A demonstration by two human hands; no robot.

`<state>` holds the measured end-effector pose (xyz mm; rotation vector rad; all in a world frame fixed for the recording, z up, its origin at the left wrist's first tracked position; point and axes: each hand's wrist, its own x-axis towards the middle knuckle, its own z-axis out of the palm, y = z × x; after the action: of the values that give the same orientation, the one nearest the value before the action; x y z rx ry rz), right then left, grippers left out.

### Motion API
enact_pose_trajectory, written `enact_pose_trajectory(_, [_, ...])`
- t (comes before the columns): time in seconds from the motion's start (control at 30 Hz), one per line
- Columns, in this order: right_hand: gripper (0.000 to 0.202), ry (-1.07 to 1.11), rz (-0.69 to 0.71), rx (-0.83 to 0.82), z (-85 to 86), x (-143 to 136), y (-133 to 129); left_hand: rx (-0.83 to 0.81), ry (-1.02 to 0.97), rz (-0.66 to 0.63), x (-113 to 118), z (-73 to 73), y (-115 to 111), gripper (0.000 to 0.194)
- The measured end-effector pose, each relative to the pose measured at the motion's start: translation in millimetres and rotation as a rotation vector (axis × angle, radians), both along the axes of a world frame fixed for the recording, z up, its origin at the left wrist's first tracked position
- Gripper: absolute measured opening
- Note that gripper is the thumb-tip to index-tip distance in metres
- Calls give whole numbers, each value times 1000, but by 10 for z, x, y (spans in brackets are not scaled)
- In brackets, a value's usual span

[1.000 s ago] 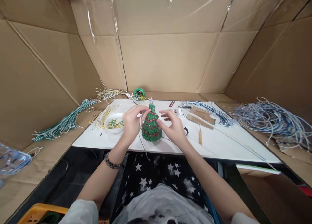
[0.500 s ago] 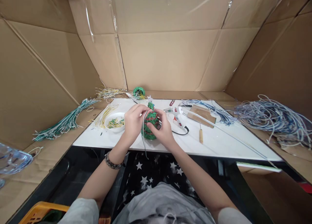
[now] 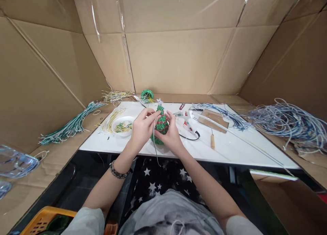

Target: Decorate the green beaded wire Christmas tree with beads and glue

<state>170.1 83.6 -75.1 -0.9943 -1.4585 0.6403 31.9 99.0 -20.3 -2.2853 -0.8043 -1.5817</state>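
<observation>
A small green tinsel Christmas tree [image 3: 162, 123] with red trim and a pale star on top stands upright at the table's front, between my hands. My left hand [image 3: 143, 125] is closed in a pinch at the tree's upper left, on a thin wire [image 3: 154, 139] whose loose end dangles past the table edge. My right hand [image 3: 171, 134] is curled round the tree's right side, thumb across its lower front. The lower part of the tree is partly hidden by my fingers.
A white bowl [image 3: 113, 127] of short clippings stands left. Right are a glue gun [image 3: 187, 115] with a long stick, an awl [image 3: 212, 142] and a cardboard piece [image 3: 216, 120]. Wire bundles [image 3: 73, 122] lie around; cardboard walls [image 3: 178, 61] enclose the table.
My left fingers have shifted slightly up and right along the tree, and the dangling wire has swung with them. My right hand still holds the tree. The view has shifted slightly.
</observation>
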Motion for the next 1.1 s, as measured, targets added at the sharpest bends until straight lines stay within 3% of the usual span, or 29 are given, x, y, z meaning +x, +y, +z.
enact_pose_trajectory(0.1, [89,-70,55,-70,32,12,5,25,-74,-19,45,18,52,16])
enact_pose_trajectory(0.27, [83,-86,34,-29,2,-7,7,-68,-222,-45,88,65,50,9])
enact_pose_trajectory(0.73, [78,-57,-14,-8,-27,-67,-42,-348,-200,-127,48,165,-21,21])
enact_pose_trajectory(0.93, [83,-68,38,61,-85,-55,-19,-257,-21,-66,-24,154,-124,6])
enact_pose_trajectory(1.1, [71,-55,40,67,-85,-48,-33,-78,94,82,-42,90,-179,21])
